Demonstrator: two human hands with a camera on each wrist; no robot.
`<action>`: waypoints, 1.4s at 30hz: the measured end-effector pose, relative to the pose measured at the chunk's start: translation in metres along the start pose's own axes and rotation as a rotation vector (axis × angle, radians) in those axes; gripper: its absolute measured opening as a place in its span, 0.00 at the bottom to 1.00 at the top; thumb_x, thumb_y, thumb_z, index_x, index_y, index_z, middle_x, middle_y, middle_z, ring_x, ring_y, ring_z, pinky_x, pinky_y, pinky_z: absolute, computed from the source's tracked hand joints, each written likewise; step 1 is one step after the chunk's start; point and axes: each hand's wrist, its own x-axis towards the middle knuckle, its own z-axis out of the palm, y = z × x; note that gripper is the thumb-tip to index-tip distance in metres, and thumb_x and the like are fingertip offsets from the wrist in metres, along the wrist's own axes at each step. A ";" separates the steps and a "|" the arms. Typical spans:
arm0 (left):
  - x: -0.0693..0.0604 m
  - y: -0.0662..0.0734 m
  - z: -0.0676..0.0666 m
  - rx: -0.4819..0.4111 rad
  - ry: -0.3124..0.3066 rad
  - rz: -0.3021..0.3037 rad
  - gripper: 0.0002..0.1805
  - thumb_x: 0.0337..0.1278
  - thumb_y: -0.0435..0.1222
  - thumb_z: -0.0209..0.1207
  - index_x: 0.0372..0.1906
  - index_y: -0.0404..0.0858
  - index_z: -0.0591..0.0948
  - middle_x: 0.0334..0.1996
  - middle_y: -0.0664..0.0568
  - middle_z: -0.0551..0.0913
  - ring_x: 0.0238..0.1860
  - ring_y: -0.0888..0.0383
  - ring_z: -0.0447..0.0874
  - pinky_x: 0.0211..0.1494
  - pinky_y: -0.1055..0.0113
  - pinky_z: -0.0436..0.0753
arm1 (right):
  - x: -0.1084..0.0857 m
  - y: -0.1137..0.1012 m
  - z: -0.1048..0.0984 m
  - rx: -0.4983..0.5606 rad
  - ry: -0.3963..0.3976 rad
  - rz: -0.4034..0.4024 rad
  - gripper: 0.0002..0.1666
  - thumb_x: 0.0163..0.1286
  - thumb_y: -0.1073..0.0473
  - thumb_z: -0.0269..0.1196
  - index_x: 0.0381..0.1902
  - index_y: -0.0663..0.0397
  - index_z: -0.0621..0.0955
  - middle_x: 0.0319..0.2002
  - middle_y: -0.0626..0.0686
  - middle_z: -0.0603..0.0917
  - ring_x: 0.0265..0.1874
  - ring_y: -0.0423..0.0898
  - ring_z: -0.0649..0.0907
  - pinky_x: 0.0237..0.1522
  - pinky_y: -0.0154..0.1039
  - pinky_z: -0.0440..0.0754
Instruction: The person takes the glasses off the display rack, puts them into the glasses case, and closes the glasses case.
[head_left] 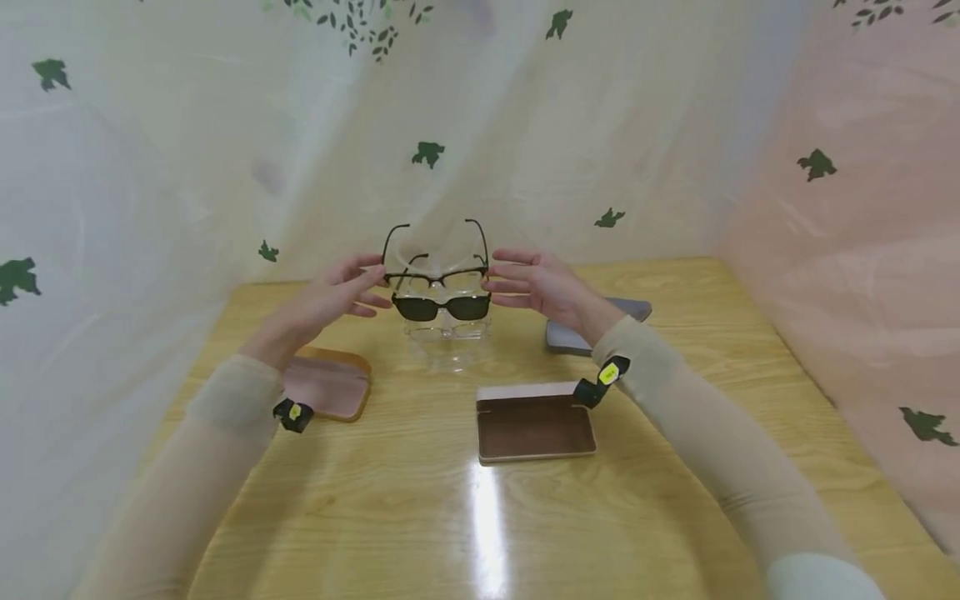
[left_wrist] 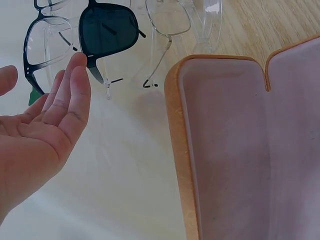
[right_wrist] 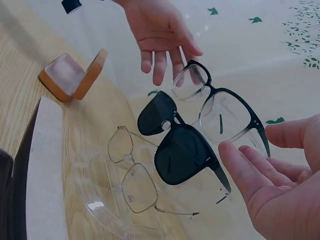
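Observation:
Black-topped clear glasses point(head_left: 420, 277) sit uppermost at a transparent stand point(head_left: 456, 360), above dark sunglasses point(head_left: 418, 309) point(right_wrist: 182, 155) and thin wire-rimmed glasses point(head_left: 427, 334) point(right_wrist: 140, 189). My left hand point(head_left: 326, 300) point(left_wrist: 47, 135) is at the left end of the upper glasses, its fingers extended and thumb apart from them. On the other side, my right hand point(head_left: 551, 287) point(right_wrist: 280, 187) has its thumb and loosely extended fingers around the right hinge and temple; the thumb appears to touch there. Neither hand visibly grips the glasses.
An orange case with pink lining point(head_left: 326, 385) point(left_wrist: 227, 140) lies open at left. An open brown-lined case point(head_left: 536, 427) is front centre-right. A grey-blue case point(head_left: 570, 337) lies partly behind my right wrist. A patterned curtain point(head_left: 510, 125) stands behind the wooden table point(head_left: 375, 508).

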 end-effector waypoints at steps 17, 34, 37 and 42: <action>0.003 -0.012 0.002 -0.013 0.034 -0.017 0.33 0.79 0.52 0.49 0.71 0.29 0.66 0.63 0.35 0.75 0.54 0.49 0.84 0.58 0.59 0.83 | 0.003 -0.002 0.005 -0.039 0.056 -0.013 0.32 0.76 0.66 0.60 0.75 0.63 0.66 0.55 0.62 0.84 0.61 0.58 0.80 0.58 0.48 0.82; -0.002 0.002 0.001 -0.015 0.090 0.018 0.27 0.78 0.50 0.51 0.63 0.31 0.74 0.53 0.44 0.82 0.49 0.53 0.86 0.59 0.56 0.83 | 0.000 -0.010 0.008 -0.056 0.096 -0.035 0.28 0.76 0.68 0.60 0.71 0.62 0.71 0.58 0.61 0.82 0.60 0.58 0.81 0.57 0.47 0.83; -0.004 0.005 0.001 -0.006 0.091 0.020 0.26 0.78 0.50 0.50 0.63 0.32 0.74 0.54 0.44 0.82 0.50 0.51 0.85 0.60 0.54 0.82 | -0.001 -0.013 0.010 -0.065 0.096 -0.039 0.27 0.75 0.68 0.60 0.70 0.63 0.72 0.55 0.61 0.83 0.59 0.59 0.81 0.58 0.49 0.82; -0.008 0.008 0.001 -0.006 0.094 0.019 0.26 0.78 0.49 0.51 0.63 0.32 0.74 0.53 0.45 0.82 0.51 0.49 0.84 0.59 0.57 0.82 | -0.004 -0.015 0.012 -0.073 0.084 -0.054 0.27 0.76 0.68 0.60 0.71 0.63 0.72 0.57 0.61 0.82 0.63 0.62 0.78 0.61 0.51 0.79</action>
